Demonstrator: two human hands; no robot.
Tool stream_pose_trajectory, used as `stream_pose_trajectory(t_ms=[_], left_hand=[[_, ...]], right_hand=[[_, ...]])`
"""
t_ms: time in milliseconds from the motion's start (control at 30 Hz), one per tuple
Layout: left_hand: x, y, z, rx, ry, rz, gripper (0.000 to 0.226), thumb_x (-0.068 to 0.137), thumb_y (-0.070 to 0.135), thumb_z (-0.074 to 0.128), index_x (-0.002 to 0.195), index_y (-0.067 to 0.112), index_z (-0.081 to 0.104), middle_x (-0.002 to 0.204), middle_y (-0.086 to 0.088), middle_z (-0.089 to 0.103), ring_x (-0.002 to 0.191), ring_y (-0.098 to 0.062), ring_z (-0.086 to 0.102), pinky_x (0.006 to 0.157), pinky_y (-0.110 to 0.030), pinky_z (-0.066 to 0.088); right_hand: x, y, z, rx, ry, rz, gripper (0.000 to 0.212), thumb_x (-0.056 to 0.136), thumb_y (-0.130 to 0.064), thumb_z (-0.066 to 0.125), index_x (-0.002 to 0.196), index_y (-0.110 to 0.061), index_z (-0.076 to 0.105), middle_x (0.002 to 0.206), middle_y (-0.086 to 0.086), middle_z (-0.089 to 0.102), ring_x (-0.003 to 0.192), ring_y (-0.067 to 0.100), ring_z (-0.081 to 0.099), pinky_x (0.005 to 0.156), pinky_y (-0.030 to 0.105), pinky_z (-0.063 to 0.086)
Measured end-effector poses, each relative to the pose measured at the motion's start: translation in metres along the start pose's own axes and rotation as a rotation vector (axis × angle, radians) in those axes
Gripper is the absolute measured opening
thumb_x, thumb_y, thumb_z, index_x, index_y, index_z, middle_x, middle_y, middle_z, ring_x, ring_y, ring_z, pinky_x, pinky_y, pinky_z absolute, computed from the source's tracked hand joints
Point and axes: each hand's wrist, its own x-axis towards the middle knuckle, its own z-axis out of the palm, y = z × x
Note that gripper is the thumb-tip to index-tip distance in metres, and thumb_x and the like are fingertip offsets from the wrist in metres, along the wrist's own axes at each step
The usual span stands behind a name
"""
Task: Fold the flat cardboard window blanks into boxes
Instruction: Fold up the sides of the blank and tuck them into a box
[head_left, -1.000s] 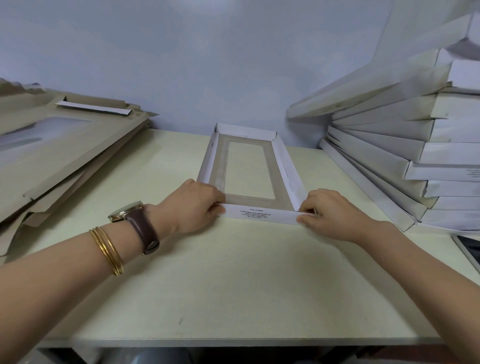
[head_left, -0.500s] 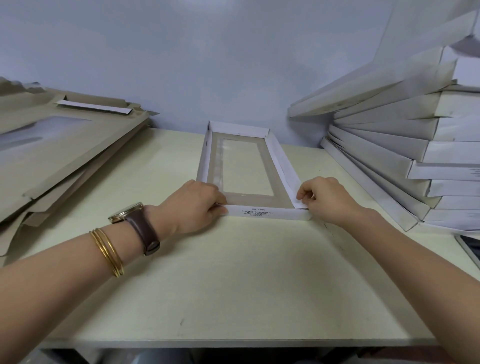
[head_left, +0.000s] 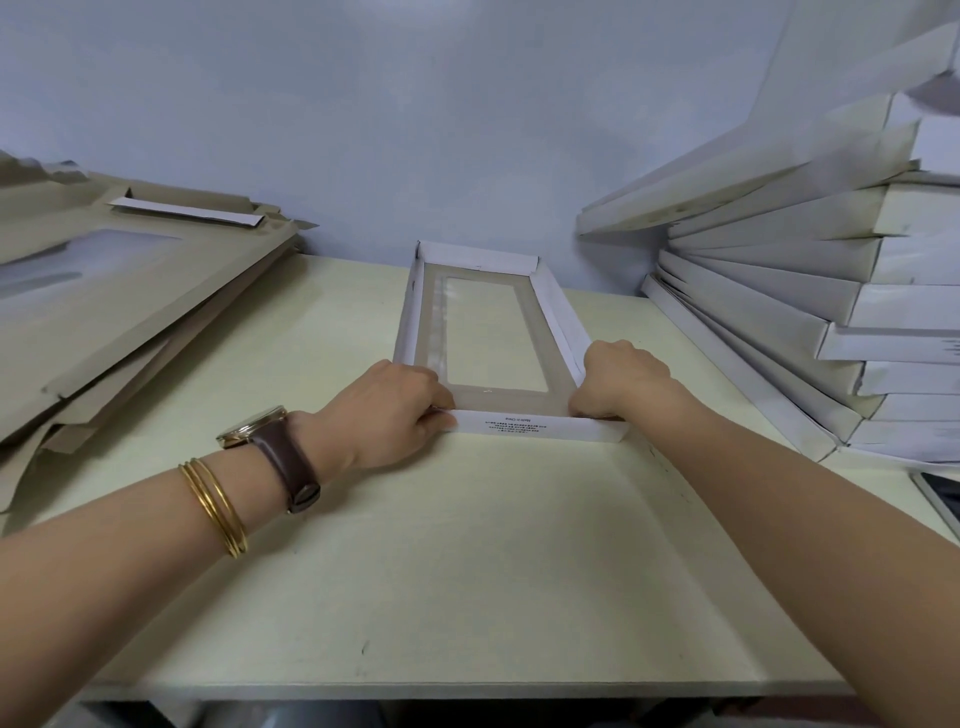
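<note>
pale cream counter (head_left: 467, 571), scuffed, with a few small dark marks; a plain blue-grey wall (head_left: 415, 104) rises behind it. between the hands, running away from them toward the wall, the box (head_left: 524, 422) sits on the counter open side up. its white side walls stand, its inside face is brown with a clear window panel in the floor, and there is small print on the near wall. left hand (head_left: 387, 410): fingers curled, pinching the box's near-left corner, thumb on the outer face of the near wall, fingertips hidden inside. right hand (head_left: 621, 376): fingers curled over the near-right corner, gripping where side wall meets near wall, fingertips hidden. brown-strapped watch (head_left: 260, 426) and thin gold bangles (head_left: 213, 506) on the left wrist. well left of the left hand lies a loose heap of flat blanks (head_left: 130, 312), brown side up, one showing its window. right of the right hand, a leaning stack of folded white boxes (head_left: 779, 291) stands against the wall. nearer, at the right edge, a dark flat thing (head_left: 940, 493); cannot tell what.
</note>
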Motion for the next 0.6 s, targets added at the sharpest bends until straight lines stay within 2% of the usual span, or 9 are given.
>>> stream_pose_trajectory(t_ms=[67, 167, 600], left_hand=[[0.0, 0.0, 0.0, -0.002, 0.001, -0.001, 0.021, 0.096, 0.029, 0.054, 0.085, 0.015, 0.067, 0.069, 0.009, 0.042, 0.073, -0.023, 0.05, 0.071, -0.033, 0.04], [-0.001, 0.0, 0.001, -0.004, 0.008, -0.003, 0.021, 0.096, 0.029, 0.054, 0.086, 0.016, 0.068, 0.071, 0.007, 0.044, 0.07, -0.02, 0.046, 0.071, -0.033, 0.04], [-0.002, 0.0, 0.0, -0.004, 0.019, -0.016, 0.021, 0.096, 0.03, 0.055, 0.088, 0.015, 0.068, 0.069, 0.01, 0.04, 0.067, -0.018, 0.041, 0.067, -0.03, 0.033]], right_hand=[[0.001, -0.002, -0.002, 0.017, -0.023, 0.028, 0.018, 0.066, -0.013, 0.066, 0.072, -0.014, 0.049, 0.077, 0.0, 0.049, 0.058, 0.016, 0.048, 0.05, 0.022, 0.031], [0.002, -0.002, -0.005, 0.021, -0.056, 0.054, 0.016, 0.065, -0.012, 0.068, 0.07, -0.014, 0.053, 0.073, -0.001, 0.052, 0.055, 0.015, 0.05, 0.05, 0.021, 0.032], [0.014, 0.003, 0.008, 0.048, -0.041, 0.075, 0.025, 0.071, -0.011, 0.067, 0.075, -0.012, 0.042, 0.081, 0.003, 0.04, 0.063, 0.018, 0.042, 0.049, 0.025, 0.032]])
